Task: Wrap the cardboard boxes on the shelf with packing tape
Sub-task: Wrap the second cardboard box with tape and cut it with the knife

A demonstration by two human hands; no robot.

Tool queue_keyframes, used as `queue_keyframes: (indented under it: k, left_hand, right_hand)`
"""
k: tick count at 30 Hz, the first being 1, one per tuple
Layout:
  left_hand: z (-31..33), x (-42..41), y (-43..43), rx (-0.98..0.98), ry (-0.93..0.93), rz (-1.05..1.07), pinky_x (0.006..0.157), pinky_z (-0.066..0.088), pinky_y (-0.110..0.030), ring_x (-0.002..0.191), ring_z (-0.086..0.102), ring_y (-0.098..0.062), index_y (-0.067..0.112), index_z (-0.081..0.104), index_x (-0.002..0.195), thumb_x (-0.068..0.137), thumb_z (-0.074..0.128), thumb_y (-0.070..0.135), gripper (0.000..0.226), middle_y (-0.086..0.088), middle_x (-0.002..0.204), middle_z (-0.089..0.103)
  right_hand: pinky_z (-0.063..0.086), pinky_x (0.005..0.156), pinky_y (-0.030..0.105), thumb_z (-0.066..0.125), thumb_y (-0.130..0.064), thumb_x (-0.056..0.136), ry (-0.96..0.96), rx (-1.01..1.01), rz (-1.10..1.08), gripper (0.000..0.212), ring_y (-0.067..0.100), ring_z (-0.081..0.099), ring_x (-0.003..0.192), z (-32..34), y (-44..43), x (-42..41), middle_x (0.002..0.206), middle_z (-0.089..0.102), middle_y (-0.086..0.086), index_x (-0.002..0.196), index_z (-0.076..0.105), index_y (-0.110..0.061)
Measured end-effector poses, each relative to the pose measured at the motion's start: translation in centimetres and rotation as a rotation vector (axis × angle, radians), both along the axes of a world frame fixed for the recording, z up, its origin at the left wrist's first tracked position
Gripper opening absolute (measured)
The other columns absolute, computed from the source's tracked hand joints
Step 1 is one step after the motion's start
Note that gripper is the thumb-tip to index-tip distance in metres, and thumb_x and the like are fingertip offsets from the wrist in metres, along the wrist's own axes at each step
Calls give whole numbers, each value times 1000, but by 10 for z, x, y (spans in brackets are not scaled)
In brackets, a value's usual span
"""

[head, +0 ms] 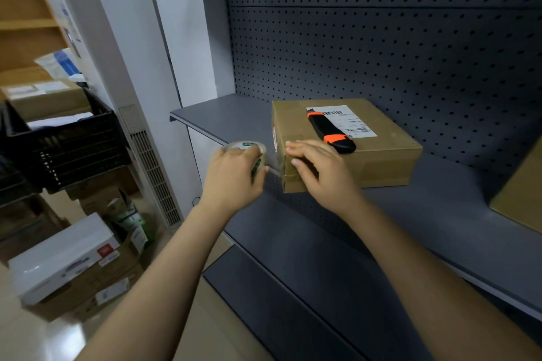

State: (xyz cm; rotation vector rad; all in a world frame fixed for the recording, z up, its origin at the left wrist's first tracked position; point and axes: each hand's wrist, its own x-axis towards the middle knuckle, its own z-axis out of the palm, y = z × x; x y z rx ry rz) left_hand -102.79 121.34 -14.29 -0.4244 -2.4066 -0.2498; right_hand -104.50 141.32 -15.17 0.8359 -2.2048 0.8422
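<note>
Nearest the lens, two bare forearms [164, 272] rising from the bottom edge toward a grey metal shelf [440, 214]. Fingers of the left hand [234, 168] curled round a roll [248, 147] of clear, glossy tape with green print on it, held off the shelf's left front edge, just beside the box [381, 155]. Between roll and box, a short taut strip [274, 170] of the same clear tape, stuck at the box's near left corner. Over that corner, the right hand [315, 168]: fingers nearly straight on the top face, thumb pressed against the side face at the tape end. Hands near each other, not touching. Box flat and rectangular, plain matte brown cardboard, lying toward the left end of the shelf, a red-and-white mark on its left face. On its lid, a white paper label [350, 119] with a barcode and, slantwise across the label's near edge, a knife [331, 132], long and blunt-ended, black with orange bands. Behind, a dark pegboard [381, 53] with even rows of small holes. At the right edge, part of a second box [522, 196], also brown, on the same shelf. Off to the left, a black lattice crate [67, 143] and, on the shiny floor, a stack [73, 281] of brown cartons topped by a smooth white one.
</note>
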Motion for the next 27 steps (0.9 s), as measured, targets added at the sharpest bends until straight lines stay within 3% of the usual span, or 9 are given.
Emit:
queue_keyframes:
  k: [4,9,17,20,23,27]
  left_hand:
    - [4,-11,-6,-49,20,-58,71,39,-34,65,58,-31,9,62,85,87,61,34,25,-7,70,62]
    - [1,-22,-14,-55,65,-132,65,40,-33,61,55,-31,9,64,84,87,58,43,35,-10,68,61]
    - [-4,-53,-18,-60,136,-332,63,28,-29,59,56,-24,15,59,73,84,59,46,33,-1,62,60]
    - [-8,-61,-20,-21,160,-419,59,38,-30,53,56,-24,14,57,68,82,63,43,33,-1,58,59]
    - [-12,-67,-20,35,195,-466,57,43,-29,51,55,-26,13,58,68,79,66,39,30,-3,57,58]
    - [-17,-73,-21,69,258,-527,63,50,-31,53,60,-25,11,66,77,83,60,42,32,-4,58,62]
  right_hand:
    - [45,102,32,67,-11,90,-7,-103,4,17,13,58,115,-1,-3,-1,115,69,-4,106,72,-10]
    - [50,90,25,83,-19,77,44,-293,-86,16,13,64,99,-3,-21,-1,97,72,-2,84,74,-8]
    - [52,84,30,78,-11,74,163,-357,-252,14,15,65,92,-7,-38,-2,91,71,-2,73,66,-5]
    - [48,86,27,71,-18,77,201,-300,-335,16,19,65,93,-10,-47,1,94,70,-2,74,61,-6]
    - [46,91,28,80,-14,75,185,-250,-384,22,20,64,101,-14,-49,3,105,69,-1,81,60,-7]
    - [36,109,28,83,-15,76,132,-224,-432,28,12,60,116,-12,-52,6,118,67,-5,84,56,-10]
